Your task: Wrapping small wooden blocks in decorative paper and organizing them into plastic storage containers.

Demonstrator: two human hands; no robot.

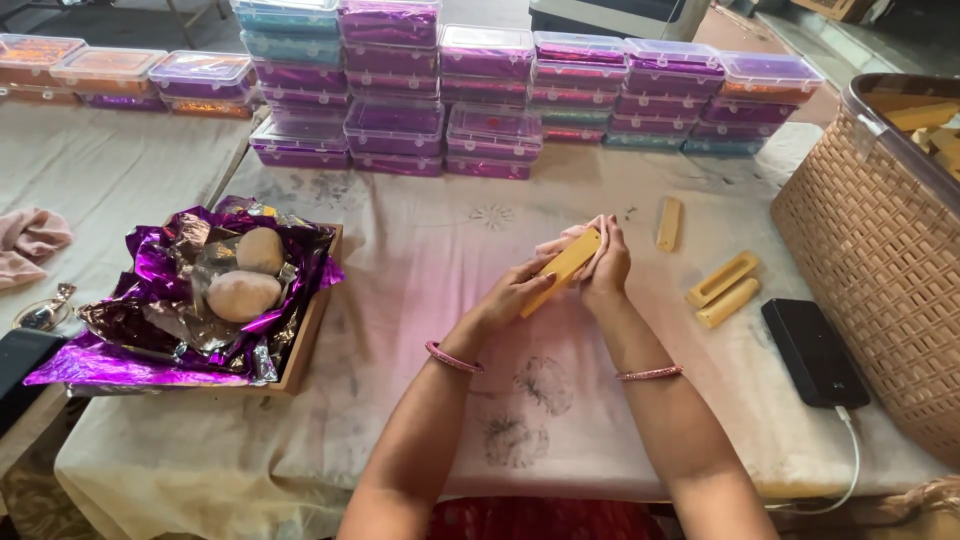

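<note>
Left hand (515, 292) and right hand (605, 265) both grasp one yellow block (563, 268), fingers curled.

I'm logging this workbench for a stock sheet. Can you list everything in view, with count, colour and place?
yellow bar: one, held in both hands with pink cloth
yellow bars: three, on table right of the hands
woven basket: one, tan, far right, more yellow bars inside
phone: one, black, cabled, beside basket
lidded boxes: many, mostly purple, stacked at back
tray: one, purple foil, two pale lumps
left hand, right hand: gripping the bar
</note>
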